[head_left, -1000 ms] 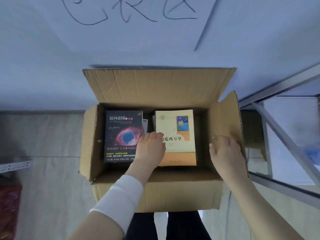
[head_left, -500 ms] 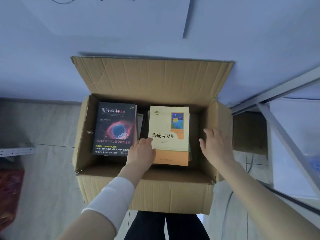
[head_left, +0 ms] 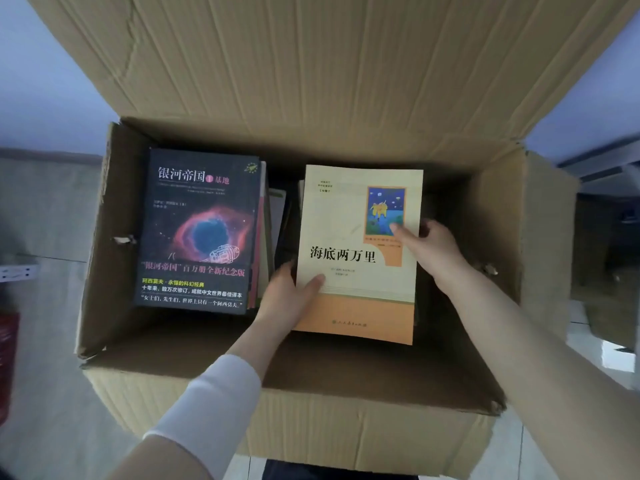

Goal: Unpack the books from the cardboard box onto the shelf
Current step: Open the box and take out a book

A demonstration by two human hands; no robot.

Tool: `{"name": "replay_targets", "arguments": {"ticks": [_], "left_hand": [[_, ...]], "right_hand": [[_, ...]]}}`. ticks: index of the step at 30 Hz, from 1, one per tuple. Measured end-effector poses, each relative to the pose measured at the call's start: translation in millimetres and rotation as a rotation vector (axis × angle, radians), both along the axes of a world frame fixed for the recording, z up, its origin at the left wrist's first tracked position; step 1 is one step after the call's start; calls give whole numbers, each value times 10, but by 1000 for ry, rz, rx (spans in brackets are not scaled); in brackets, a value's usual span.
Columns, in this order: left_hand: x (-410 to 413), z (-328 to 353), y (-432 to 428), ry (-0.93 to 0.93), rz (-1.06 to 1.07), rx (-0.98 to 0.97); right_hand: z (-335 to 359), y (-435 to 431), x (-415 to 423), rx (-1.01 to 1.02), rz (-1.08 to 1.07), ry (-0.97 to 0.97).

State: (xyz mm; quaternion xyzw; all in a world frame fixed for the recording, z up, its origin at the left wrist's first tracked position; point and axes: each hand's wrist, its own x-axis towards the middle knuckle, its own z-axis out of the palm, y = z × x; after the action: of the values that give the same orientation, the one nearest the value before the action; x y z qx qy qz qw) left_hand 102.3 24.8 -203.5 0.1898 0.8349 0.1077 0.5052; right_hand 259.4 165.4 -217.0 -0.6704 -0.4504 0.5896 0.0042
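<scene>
Creased matt corrugated cardboard box (head_left: pixel 311 81), glossy dark paperback (head_left: pixel 201 230), smooth cream paper cover (head_left: pixel 353 216)

left arm: white sleeve (head_left: pixel 211 393), cuff below wrist | right arm: no sleeve | hands: no gloves

so the open cardboard box (head_left: pixel 311 434) is just sitting straight on the pale tiled floor (head_left: pixel 45 393), flaps sticking up

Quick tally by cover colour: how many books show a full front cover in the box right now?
Black-cover book: 1
Cream-and-orange book: 1
Total: 2 full covers in the cardboard box; more edges show underneath, too hidden to count.
</scene>
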Motion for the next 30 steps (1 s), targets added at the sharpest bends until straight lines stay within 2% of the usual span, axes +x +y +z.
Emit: {"name": "replay_targets", "arguments": {"ticks": [3,8,18,25,30], "left_hand": [[-33,47,10,-51,68,-10],[-83,111,43,-97,172,7],[-44,293,-21,-381,401,123],[-3,610,-62,-470,391,187],[-56,1077,-188,-470,301,253]], "right_hand": [[45,50,6,-72,-47,99],[78,109,61,-164,-77,148],[116,85,239,-207,-155,213],[553,41,418,-201,-277,311],[1090,-33,384,-120,-231,318]]}}
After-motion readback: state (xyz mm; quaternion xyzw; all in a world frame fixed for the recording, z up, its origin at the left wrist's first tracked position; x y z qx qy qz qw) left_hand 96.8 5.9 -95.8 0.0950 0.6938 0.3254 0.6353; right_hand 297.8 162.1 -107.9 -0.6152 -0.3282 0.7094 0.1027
